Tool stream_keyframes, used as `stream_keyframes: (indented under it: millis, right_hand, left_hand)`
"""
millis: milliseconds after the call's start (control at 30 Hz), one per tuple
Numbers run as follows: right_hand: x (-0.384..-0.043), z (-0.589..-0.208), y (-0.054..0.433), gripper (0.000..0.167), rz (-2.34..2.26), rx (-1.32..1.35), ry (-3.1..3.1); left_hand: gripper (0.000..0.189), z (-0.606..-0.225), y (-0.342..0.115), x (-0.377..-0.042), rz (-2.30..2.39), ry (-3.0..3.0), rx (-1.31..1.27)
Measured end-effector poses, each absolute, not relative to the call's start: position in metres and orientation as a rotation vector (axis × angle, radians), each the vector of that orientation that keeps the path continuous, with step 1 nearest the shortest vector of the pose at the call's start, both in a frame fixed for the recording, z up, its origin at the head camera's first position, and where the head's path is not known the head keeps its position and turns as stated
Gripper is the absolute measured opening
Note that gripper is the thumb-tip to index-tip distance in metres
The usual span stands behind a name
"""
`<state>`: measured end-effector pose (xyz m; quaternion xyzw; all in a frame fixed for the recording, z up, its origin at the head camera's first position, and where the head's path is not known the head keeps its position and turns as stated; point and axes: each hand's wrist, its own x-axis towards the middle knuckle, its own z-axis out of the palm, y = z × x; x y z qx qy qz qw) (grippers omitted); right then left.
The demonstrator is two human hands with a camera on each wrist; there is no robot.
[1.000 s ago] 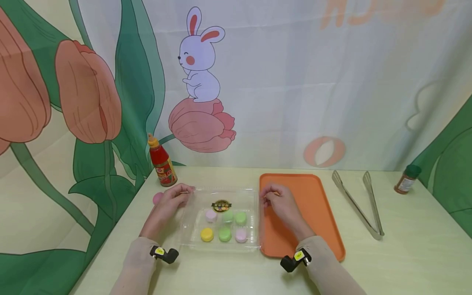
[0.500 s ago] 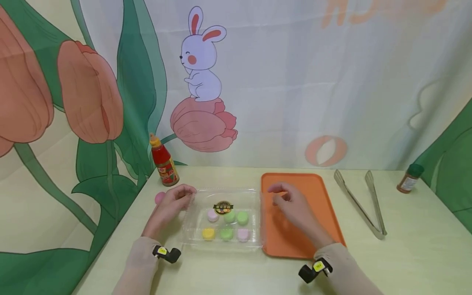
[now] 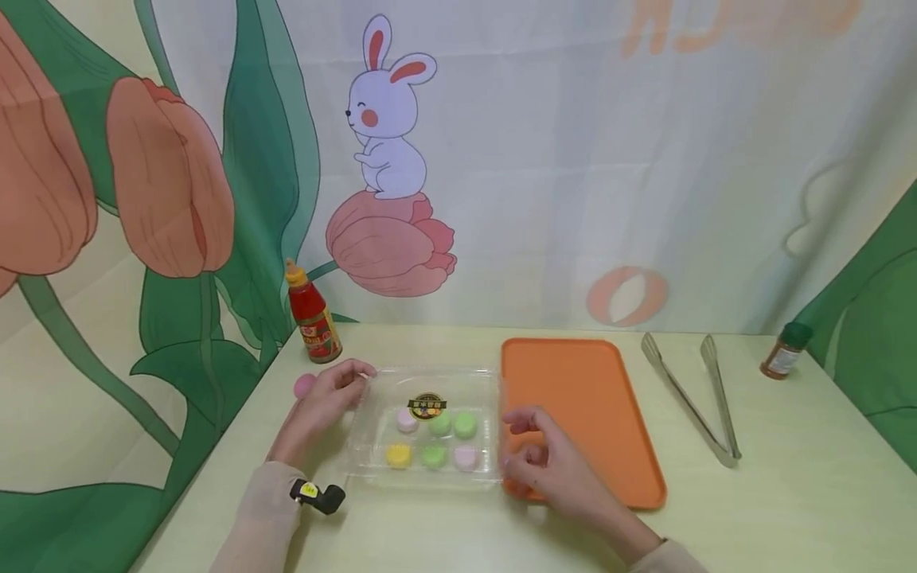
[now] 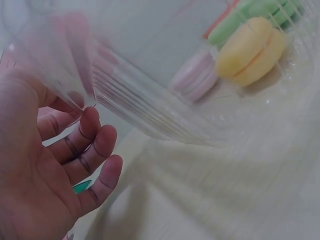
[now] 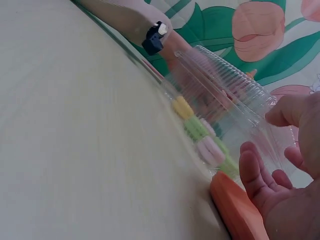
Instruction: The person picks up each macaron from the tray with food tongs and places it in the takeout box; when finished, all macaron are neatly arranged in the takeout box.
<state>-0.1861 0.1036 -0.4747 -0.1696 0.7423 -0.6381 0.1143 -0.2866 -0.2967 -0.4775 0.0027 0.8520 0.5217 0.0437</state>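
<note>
A clear plastic clamshell box (image 3: pixel 458 386) with a dark and gold label (image 3: pixel 427 407) lies in front of me. Inside are several macarons: a yellow one (image 3: pixel 399 456), green ones (image 3: pixel 434 457) and pale lilac ones (image 3: pixel 466 457). At the box's far left corner, my left hand (image 3: pixel 324 406) pinches the plastic edge between thumb and fingers, as the left wrist view (image 4: pixel 70 145) shows closer. My right hand (image 3: pixel 552 465) hovers over the orange tray (image 3: pixel 573 374), beside the box's right edge. Its thumb and fingers are spread apart and hold nothing.
A pink round piece (image 3: pixel 304 387) lies just left of my left hand. Behind it stands a red sauce bottle (image 3: pixel 313 318). Metal tongs (image 3: pixel 691 402) lie spread to the right of the tray, and a small green-capped jar (image 3: pixel 786 350) stands farther right.
My right hand has left the box's far right side, drawn back over the tray and come nearer to me along the right edge. The lid sits slightly lower. My left hand stays at its corner.
</note>
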Motion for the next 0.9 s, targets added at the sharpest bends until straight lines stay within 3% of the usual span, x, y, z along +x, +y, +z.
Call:
stream_keyframes:
  millis: [400,567,900]
  right_hand:
    - [-0.180,-0.477,0.092,0.053,-1.966,-0.371,2.079]
    - [-0.177,-0.477,0.088,0.052,-1.997,-0.357,2.073]
    - [-0.171,-0.474,0.085,0.052,-2.032,-0.332,2.099]
  left_hand:
    - [0.040,-0.472,-0.300,-0.263,1.621,2.637,0.049]
    - [0.049,-0.466,-0.308,-0.241,1.672,2.628,0.146]
    - [0.040,-0.479,-0.307,-0.184,1.817,2.618,0.208]
